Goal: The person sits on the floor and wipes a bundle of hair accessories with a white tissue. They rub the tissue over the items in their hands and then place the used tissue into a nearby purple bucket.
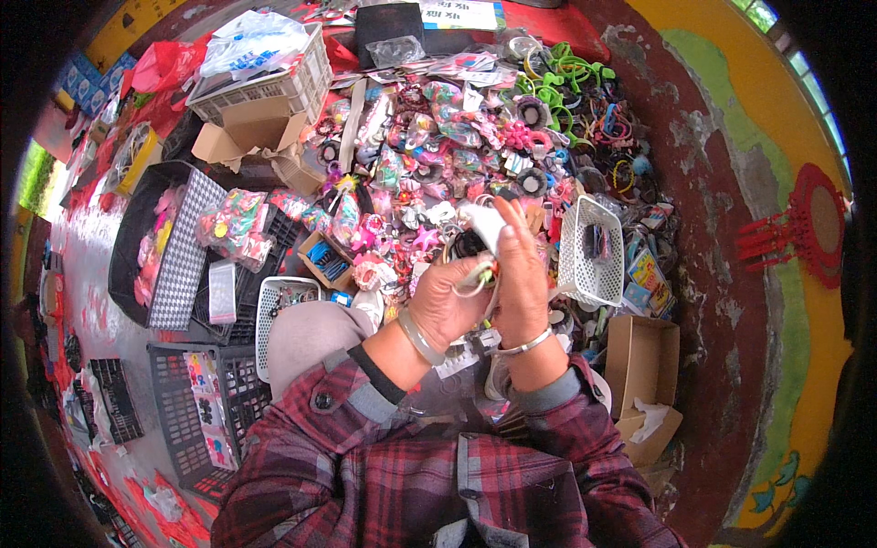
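My left hand (pixel 446 294) is closed around a cream looped band (pixel 473 281) with a small bit of green on it. Beside it stands my right hand (pixel 523 288), fingers stretched upward and its palm side facing the left hand. A white flexible piece (pixel 482 222) lies against the thumb and fingers of the right hand; what joins it to the band is hidden between the hands. Both hands are above a heap of hair accessories (pixel 425 205), many in clear bags. A dark round thing (pixel 468 243) shows just behind the left fingers.
A white perforated basket (pixel 592 251) sits right of my hands; another white basket (pixel 263 342) is by my knee (pixel 315 342). An open cardboard box (pixel 642 365) stands near the wall (pixel 722 228). Green headbands (pixel 571 78) lie at the far right, a dark crate (pixel 187 411) at left.
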{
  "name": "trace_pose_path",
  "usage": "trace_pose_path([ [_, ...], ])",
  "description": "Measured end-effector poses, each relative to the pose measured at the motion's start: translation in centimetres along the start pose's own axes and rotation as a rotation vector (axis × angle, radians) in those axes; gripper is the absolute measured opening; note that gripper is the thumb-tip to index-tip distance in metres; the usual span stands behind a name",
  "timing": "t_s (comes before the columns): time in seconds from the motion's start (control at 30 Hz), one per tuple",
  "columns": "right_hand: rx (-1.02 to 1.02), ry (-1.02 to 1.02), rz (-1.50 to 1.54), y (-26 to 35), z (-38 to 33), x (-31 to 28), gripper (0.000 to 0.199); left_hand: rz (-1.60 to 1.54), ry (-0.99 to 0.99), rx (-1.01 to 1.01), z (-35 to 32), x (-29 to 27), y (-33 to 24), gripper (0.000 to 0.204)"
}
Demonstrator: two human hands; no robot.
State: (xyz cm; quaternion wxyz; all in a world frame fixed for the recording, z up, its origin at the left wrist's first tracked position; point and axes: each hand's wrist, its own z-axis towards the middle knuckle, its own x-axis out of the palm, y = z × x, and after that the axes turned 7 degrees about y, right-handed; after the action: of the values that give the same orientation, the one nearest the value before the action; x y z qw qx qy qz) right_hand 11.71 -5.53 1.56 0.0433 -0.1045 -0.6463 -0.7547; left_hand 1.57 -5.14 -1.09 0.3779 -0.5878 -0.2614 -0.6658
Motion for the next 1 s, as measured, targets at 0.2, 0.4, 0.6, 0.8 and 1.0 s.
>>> trace_pose_path([
  [0.2,0.072,-0.115,0.245,0.3,0.1,0.5,0.038,0.122,-0.064,0.008,0.0,1.9,0.2,0.051],
  [0.4,0.203,-0.087,0.704,-1.1,0.7,-1.1,0.035,0.025,-0.061,0.012,0.2,0.5,0.3,0.058],
  [0.6,-0.104,0.134,-0.168,-0.1,0.1,-0.1,0.037,0.198,-0.123,0.069,0.2,1.9,-0.4,0.048],
  [0.8,-0.09,-0.062,-0.24,-0.6,-0.2,-0.2,0.037,0.311,-0.154,-0.076,-0.1,2.1,0.4,0.064],
  [1.0,0.073,-0.084,0.297,-0.1,-0.1,-0.5,0.036,0.124,-0.109,0.027,0.2,1.1,0.5,0.061],
])
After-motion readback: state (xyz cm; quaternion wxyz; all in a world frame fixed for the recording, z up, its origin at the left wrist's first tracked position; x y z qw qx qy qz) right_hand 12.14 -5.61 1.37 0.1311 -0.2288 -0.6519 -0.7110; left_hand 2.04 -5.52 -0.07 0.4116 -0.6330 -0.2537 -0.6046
